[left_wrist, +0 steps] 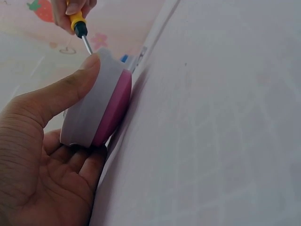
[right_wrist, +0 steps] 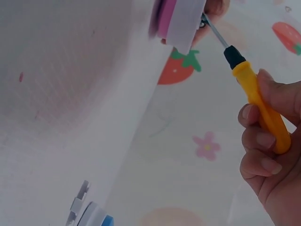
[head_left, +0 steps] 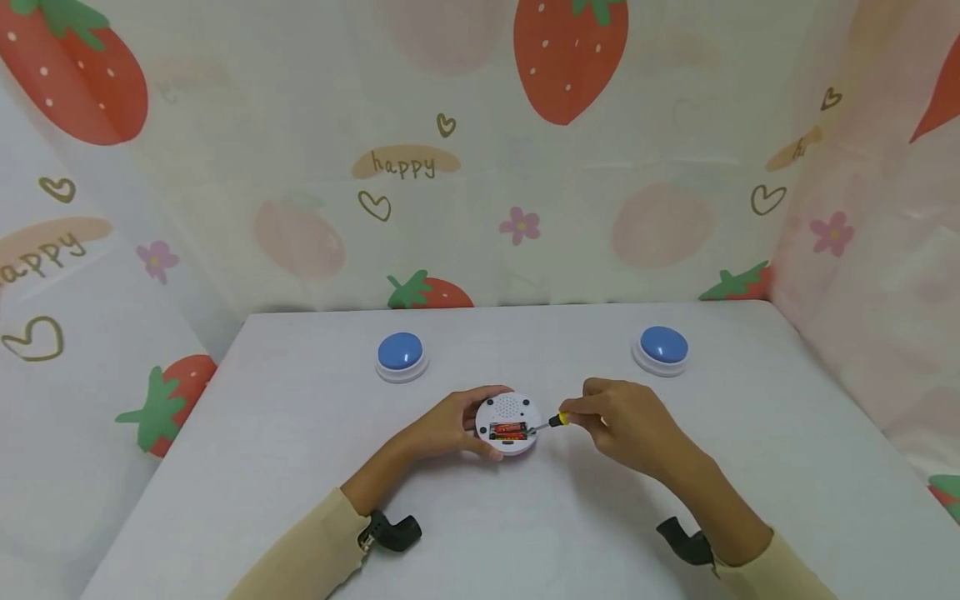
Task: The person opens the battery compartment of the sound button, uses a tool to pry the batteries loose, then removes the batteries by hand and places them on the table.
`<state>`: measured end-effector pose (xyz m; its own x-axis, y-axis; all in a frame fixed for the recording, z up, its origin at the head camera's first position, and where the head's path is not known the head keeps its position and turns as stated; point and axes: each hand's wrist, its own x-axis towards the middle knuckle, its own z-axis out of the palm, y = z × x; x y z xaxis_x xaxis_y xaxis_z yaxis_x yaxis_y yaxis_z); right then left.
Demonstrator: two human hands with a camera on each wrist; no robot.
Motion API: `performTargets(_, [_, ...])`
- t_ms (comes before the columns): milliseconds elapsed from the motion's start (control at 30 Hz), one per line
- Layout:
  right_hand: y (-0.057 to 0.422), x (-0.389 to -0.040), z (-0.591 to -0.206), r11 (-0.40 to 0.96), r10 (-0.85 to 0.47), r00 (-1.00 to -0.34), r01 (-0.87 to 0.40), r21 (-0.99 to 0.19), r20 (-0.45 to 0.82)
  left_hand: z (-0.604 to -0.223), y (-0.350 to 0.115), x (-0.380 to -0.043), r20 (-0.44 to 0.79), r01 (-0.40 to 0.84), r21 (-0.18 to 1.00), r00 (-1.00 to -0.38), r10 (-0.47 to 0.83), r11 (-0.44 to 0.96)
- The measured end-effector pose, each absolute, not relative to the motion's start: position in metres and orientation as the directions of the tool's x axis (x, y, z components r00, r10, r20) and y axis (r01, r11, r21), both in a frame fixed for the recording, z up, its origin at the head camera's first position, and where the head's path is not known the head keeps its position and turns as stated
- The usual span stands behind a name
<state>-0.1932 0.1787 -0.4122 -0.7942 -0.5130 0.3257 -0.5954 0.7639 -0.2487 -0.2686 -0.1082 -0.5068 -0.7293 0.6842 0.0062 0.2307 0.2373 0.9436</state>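
My left hand (head_left: pixel 447 427) holds a round white push button (head_left: pixel 510 407) bottom side up, thumb along its near side and fingers around the far side. The button's pink dome (left_wrist: pixel 115 106) faces the table in the left wrist view. Its battery compartment is uncovered, showing red-and-black batteries (head_left: pixel 507 431) inside. My right hand (head_left: pixel 626 423) grips a screwdriver (right_wrist: pixel 258 96) by its yellow handle, thumb and fingers curled round it. The metal shaft slants down to the left, with its tip at the right end of the batteries.
Two blue-topped push buttons stand toward the back of the white table (head_left: pixel 300 392): one left button (head_left: pixel 401 353) and one right button (head_left: pixel 663 347). A strawberry-print curtain (head_left: pixel 480 192) rises behind the table and along both sides.
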Motion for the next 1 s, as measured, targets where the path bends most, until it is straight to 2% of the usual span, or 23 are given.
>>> performTargets(467, [0.173,-0.19,-0.414,0.775,-0.506,-0.81,-0.578,-0.256,0.296,-0.507,-0.108,-0.267,0.013,0.232,0.944,-0.734,0.679,0.233])
performTargets(1000, [0.165,-0.183,-0.415,0.795,-0.518,-0.787,-0.587,-0.15,0.335,-0.506,-0.107,-0.266,0.012,0.251,0.933,-0.738,0.674,0.258])
